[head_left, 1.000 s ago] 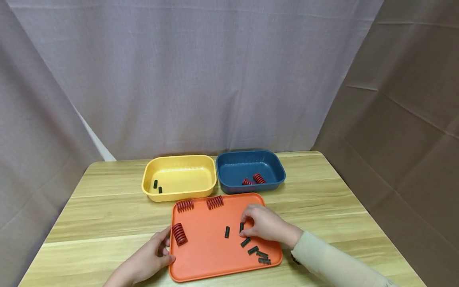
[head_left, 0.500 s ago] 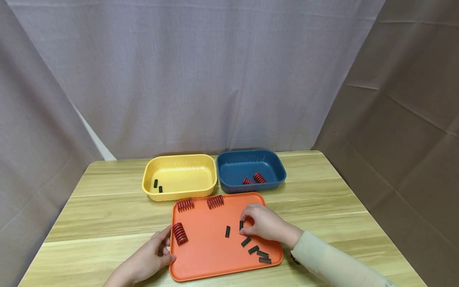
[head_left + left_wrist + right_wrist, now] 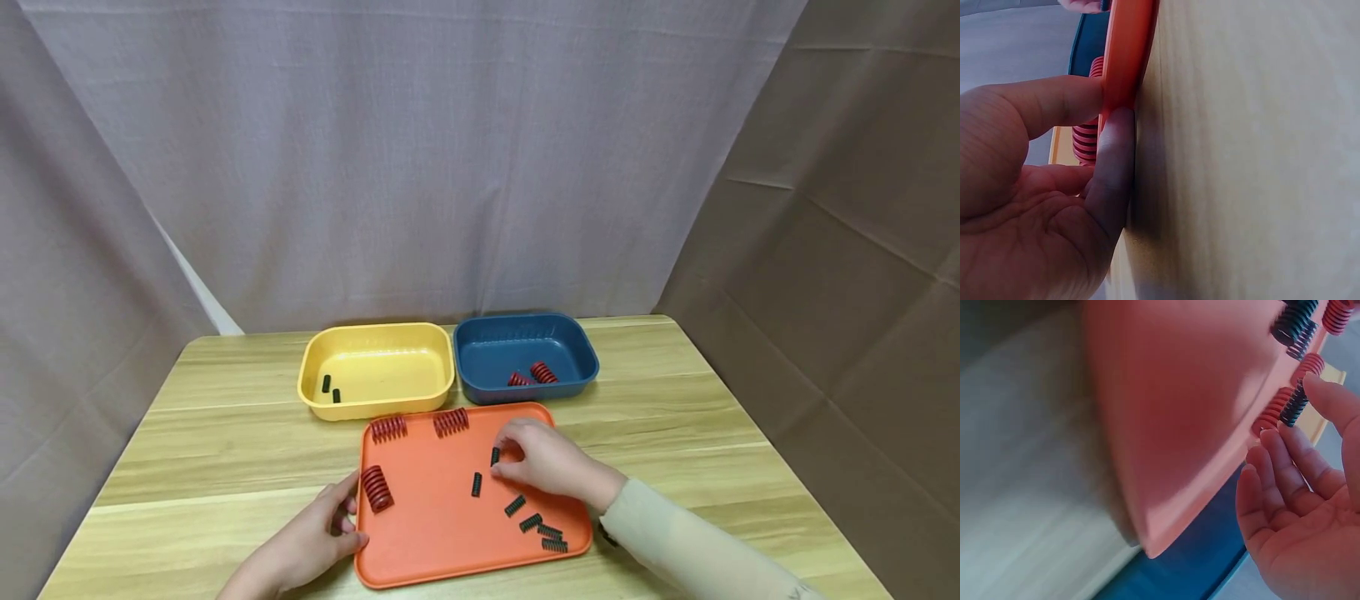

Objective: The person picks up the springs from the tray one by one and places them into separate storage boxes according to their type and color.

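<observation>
My right hand (image 3: 551, 462) pinches a small black spring (image 3: 495, 456) between thumb and fingertips, over the right part of the orange tray (image 3: 431, 537). In the right wrist view the held black spring (image 3: 1295, 405) spans thumb to fingertip, lifted off the tray. A lone black spring (image 3: 476, 484) lies just left of this hand; several more black springs (image 3: 530, 522) lie toward the tray's near right corner. My left hand (image 3: 315, 532) grips the tray's left rim, thumb and fingers on it, as the left wrist view also shows. Nearby lies a thick red spring (image 3: 377, 488).
Two more red springs (image 3: 451, 422) lie along the tray's far edge. Behind stand a yellow bin (image 3: 375, 411) with two black springs (image 3: 326, 383) and a blue bin (image 3: 517, 395) with red springs (image 3: 543, 372). A grey curtain (image 3: 450, 167) hangs behind the wooden table (image 3: 195, 433).
My right hand has raised the black spring from its place on the tray and moved it slightly left and away from me. The left hand stays at the rim.
</observation>
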A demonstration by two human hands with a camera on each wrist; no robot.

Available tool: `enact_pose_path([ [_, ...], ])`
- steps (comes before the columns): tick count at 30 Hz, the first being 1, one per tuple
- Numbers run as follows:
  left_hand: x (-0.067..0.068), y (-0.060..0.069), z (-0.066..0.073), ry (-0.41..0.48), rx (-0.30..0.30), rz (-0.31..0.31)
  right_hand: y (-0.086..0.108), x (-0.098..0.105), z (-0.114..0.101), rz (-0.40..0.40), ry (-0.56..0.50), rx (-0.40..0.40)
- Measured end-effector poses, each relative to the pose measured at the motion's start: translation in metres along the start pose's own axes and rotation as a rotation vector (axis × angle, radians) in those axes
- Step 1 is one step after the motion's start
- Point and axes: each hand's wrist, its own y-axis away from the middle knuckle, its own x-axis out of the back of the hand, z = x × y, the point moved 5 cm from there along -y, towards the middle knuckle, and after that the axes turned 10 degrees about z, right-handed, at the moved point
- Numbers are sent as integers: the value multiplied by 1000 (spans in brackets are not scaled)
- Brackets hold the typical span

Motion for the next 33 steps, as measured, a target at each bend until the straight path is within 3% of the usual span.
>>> enact_pose_path([
  [9,-1,-1,-1,16,-5,-12,-16,6,-13,75,-7,-17],
  [21,-2,-1,-2,8,-10,-8,-39,3,-32,225,-109,-93],
  [29,-2,-1,0,-11,-17,-5,-57,-6,-44,256,-171,-95],
  [33,-2,-1,0,-10,-12,-2,-64,-9,-50,303,-207,-137],
])
